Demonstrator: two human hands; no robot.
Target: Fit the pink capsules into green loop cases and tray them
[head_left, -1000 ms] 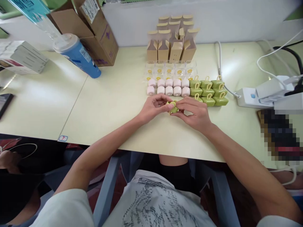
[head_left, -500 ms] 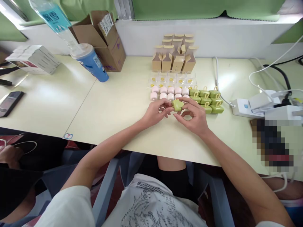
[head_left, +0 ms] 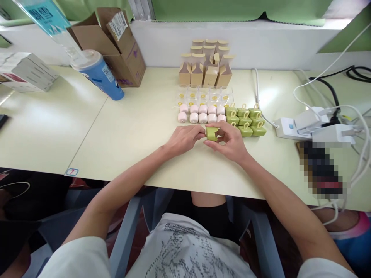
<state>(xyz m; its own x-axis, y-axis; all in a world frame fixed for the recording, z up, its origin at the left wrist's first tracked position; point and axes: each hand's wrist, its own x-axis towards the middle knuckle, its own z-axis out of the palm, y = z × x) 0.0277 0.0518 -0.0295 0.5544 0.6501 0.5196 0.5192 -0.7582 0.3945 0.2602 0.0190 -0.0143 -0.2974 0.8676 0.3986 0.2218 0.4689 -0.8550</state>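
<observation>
My left hand and my right hand meet over the cream table and pinch one small green case between their fingertips. Just beyond the hands lie two rows of pink round pieces. To the right of these sit several more green cases with yellow loops. Behind them stands a row of clear little boxes, and farther back a cluster of tan paper cartons.
A blue bottle lies tilted at the left by an open cardboard box. A white box sits far left. A white power strip with cables lies at the right. Another person's limbs show below the table edge.
The green case has been turned between my fingers, from rounded side up to a flatter side showing. Both hands stay together on it; the view has shifted slightly.
</observation>
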